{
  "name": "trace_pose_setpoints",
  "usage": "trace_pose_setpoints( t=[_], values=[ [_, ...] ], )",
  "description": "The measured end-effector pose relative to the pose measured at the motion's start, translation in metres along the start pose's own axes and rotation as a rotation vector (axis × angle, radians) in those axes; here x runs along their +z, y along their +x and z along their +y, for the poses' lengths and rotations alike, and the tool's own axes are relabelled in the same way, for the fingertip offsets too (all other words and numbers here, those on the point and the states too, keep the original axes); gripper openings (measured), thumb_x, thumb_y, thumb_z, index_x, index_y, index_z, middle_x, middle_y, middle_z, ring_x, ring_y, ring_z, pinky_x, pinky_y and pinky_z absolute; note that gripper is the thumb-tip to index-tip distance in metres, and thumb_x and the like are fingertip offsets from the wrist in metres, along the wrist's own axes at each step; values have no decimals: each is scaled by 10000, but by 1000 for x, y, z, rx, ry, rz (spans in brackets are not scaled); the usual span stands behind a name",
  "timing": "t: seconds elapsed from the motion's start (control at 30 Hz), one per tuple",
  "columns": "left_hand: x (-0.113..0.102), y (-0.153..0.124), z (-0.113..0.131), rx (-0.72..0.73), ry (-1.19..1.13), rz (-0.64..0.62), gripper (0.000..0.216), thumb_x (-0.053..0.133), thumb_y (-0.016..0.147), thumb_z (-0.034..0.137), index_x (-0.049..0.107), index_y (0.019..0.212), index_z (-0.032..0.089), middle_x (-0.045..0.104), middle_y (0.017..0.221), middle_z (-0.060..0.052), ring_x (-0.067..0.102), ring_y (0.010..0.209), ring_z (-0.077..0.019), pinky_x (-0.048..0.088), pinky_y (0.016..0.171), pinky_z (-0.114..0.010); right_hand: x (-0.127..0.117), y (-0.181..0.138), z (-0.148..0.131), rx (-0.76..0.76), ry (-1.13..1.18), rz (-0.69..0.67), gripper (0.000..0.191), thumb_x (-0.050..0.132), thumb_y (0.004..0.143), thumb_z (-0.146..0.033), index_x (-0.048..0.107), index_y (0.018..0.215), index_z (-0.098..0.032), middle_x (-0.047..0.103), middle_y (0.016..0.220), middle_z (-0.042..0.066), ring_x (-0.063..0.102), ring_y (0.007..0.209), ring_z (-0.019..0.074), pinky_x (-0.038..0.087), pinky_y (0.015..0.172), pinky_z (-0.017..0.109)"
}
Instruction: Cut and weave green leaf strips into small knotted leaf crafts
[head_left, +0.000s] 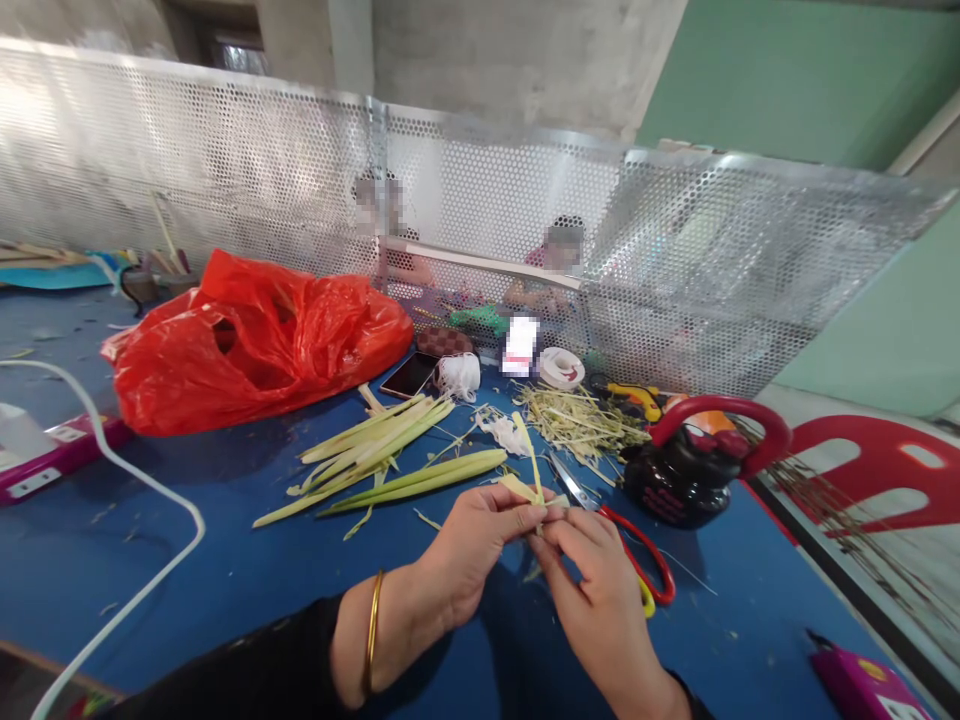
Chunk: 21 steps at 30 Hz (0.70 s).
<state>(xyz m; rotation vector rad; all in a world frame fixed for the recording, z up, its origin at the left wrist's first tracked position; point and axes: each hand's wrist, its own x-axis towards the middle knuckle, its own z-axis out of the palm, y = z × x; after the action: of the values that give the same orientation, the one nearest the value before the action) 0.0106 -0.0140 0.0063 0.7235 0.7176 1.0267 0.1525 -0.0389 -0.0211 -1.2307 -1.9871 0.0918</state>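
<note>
1. Nearest the camera, our left hand and right hand meet over the tabletop towards its near edge, both pinching one pale leaf strip between the fingertips.
2. Risk: the strip looks thin; uneven pull between the two pinches could tear or kink it.
3. Risk: the scissors lie just beyond the right hand, blades towards the fingers; a sideways sweep could catch them.
4. Risk: the kettle stands near the right edge; a knock could tip it.

Palm-leaf strip: fibrous, matt
Bag: glossy crinkled plastic
Screen: perforated metal
Desk: blue, matt
Scissors: metal blades, plastic handles
</note>
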Motion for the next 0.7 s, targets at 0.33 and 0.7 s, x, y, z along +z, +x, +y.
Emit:
trace_pose_setpoints(
  t=[0.33, 0.7],
  values=[
    [2, 1, -3, 6, -24, 81, 239, 860, 547, 231, 728, 721, 133, 705, 774, -42, 622, 754, -134, 456, 778, -238, -3, -1, -10, -22, 30, -2, 272, 499, 913, -178, 508, 642, -202, 562, 673, 11, 502, 659, 168, 378, 649, 300],
    [-1, 3, -8, -37, -37, 106, 268, 832, 588, 214, 718, 814, 125, 715, 731, -37, 634, 717, -129, 457, 751, -231, 5, -4, -14, -108, -19, 1, 217, 450, 899, -75, 519, 733, -197, 576, 729, 26, 490, 696, 182, 353, 671, 317]
  ],
)
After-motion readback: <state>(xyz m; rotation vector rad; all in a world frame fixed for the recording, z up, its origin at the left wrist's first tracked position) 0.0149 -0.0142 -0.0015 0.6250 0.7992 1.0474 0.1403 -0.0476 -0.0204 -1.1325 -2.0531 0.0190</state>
